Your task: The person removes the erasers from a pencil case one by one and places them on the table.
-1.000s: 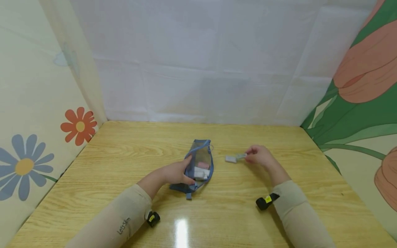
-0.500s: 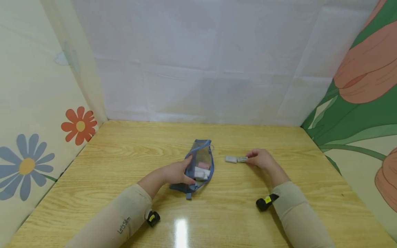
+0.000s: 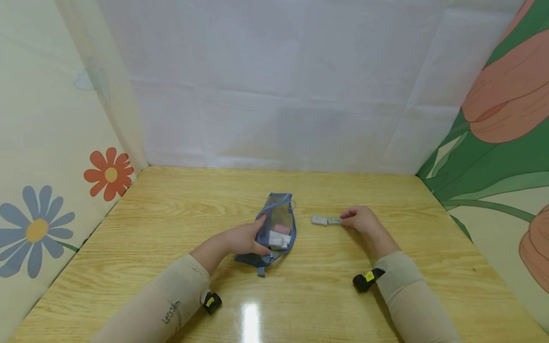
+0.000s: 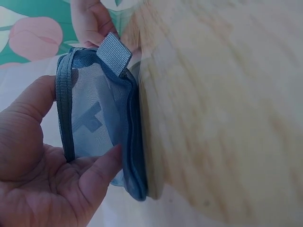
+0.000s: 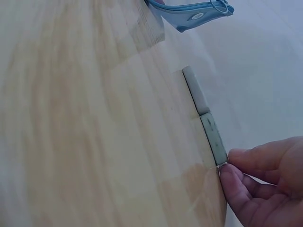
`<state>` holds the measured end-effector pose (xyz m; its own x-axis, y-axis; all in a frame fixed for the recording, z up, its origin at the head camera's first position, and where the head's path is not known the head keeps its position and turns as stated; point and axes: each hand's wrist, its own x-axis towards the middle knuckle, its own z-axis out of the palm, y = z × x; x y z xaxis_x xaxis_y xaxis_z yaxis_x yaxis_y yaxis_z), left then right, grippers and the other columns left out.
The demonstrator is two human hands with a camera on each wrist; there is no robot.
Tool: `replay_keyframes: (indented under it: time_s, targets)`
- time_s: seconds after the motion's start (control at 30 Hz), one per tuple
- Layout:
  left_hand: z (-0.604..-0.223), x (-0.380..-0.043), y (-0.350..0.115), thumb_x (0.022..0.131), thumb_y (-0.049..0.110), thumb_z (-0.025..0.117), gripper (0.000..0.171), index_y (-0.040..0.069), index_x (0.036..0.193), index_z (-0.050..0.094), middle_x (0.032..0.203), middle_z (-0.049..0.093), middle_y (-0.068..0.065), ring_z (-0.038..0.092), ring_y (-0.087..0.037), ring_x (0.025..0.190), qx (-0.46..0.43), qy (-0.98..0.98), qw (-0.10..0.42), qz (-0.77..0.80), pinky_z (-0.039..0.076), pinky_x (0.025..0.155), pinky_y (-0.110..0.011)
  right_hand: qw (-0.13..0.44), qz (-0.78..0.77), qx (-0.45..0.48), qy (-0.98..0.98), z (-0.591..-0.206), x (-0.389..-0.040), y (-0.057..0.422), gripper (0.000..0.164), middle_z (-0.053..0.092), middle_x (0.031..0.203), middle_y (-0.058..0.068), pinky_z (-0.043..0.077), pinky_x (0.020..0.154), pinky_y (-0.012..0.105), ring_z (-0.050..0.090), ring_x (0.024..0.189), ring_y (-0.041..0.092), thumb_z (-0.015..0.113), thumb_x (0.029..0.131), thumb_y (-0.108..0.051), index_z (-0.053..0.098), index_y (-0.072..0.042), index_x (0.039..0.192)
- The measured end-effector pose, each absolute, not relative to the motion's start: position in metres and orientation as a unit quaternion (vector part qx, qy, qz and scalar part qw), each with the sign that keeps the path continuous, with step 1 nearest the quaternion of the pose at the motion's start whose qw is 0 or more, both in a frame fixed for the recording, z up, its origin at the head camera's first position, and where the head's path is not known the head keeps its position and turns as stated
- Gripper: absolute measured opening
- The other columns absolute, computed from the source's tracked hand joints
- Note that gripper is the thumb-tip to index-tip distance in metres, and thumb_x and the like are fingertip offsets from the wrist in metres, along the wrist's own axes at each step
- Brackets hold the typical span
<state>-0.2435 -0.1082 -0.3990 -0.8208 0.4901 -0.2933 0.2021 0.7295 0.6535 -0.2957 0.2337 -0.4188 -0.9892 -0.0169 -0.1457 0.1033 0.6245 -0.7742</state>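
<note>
A blue mesh zip pouch [image 3: 278, 215] lies open on the table, with white blocks [image 3: 279, 240] and a pink block [image 3: 281, 228] inside it. My left hand [image 3: 244, 238] holds the pouch's near left side, thumb and fingers on either side of its edge [image 4: 64, 104]. To the right, my right hand [image 3: 362, 220] pinches one end of a small pale green, eraser-like block [image 5: 214, 137] between thumb and finger. That block lies on the table, end to end with a whitish-grey block [image 5: 195, 90], and the two appear to touch.
The wooden table [image 3: 171, 200] ends at a white cloth backdrop [image 3: 279, 119]. Flower-printed panels [image 3: 43, 143] stand along both sides. Black wrist cameras [image 3: 211, 302] hang at the cuffs of both sleeves.
My right hand has lowered the green block slightly and brought it into line beside the whitish-grey one. The left hand and the pouch have stayed in place.
</note>
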Motion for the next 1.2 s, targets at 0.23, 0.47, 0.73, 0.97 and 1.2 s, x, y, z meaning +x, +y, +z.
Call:
replay_keyframes:
  time_s: [0.23, 0.47, 0.73, 0.97, 1.2]
  targets:
    - [-0.398, -0.241, -0.108, 0.078, 0.038, 0.071, 0.105, 0.009, 0.147, -0.003, 0.149, 0.019, -0.017, 0.024, -0.029, 0.135, 0.186, 0.900, 0.236, 0.317, 0.023, 0.108, -0.043, 0.053, -0.438, 0.015, 0.898, -0.420, -0.294, 0.234, 0.020, 0.064, 0.091, 0.013, 0.049, 0.064, 0.024, 0.057, 0.073, 0.012, 0.065, 0.082, -0.006, 0.064, 0.006, 0.099]
    - [-0.398, -0.241, -0.108, 0.079, 0.038, 0.070, 0.104, 0.010, 0.147, -0.003, 0.149, 0.020, -0.016, 0.024, -0.028, 0.134, 0.186, 0.903, 0.234, 0.308, 0.023, 0.108, -0.043, 0.041, -0.445, 0.019, 0.894, -0.417, -0.293, 0.237, 0.020, 0.064, 0.090, 0.013, 0.049, 0.062, 0.025, 0.058, 0.071, 0.013, 0.063, 0.085, -0.007, 0.063, 0.005, 0.100]
    - [-0.397, -0.241, -0.107, 0.079, 0.038, 0.071, 0.105, 0.009, 0.147, -0.003, 0.149, 0.019, -0.017, 0.023, -0.029, 0.135, 0.187, 0.903, 0.231, 0.312, 0.021, 0.109, -0.042, 0.043, -0.439, -0.026, 0.897, -0.410, -0.291, 0.228, 0.021, 0.064, 0.095, 0.012, 0.051, 0.071, 0.028, 0.059, 0.081, 0.017, 0.063, 0.086, -0.012, 0.064, 0.002, 0.101]
    - [-0.397, -0.243, -0.107, 0.079, 0.035, 0.071, 0.104, 0.006, 0.147, -0.002, 0.149, 0.018, -0.019, 0.022, -0.030, 0.135, 0.192, 0.900, 0.228, 0.318, 0.020, 0.109, -0.043, 0.033, -0.432, -0.082, 0.898, -0.398, -0.284, 0.202, 0.020, 0.065, 0.093, 0.010, 0.049, 0.071, 0.030, 0.057, 0.081, 0.017, 0.064, 0.085, -0.013, 0.066, 0.001, 0.100]
    - [-0.398, -0.243, -0.107, 0.078, 0.036, 0.071, 0.104, 0.005, 0.147, -0.001, 0.148, 0.020, -0.020, 0.024, -0.030, 0.134, 0.193, 0.902, 0.224, 0.315, 0.021, 0.109, -0.042, 0.054, -0.451, -0.117, 0.883, -0.393, -0.278, 0.173, 0.021, 0.065, 0.093, 0.008, 0.051, 0.072, 0.028, 0.060, 0.082, 0.018, 0.064, 0.085, -0.011, 0.065, 0.002, 0.101]
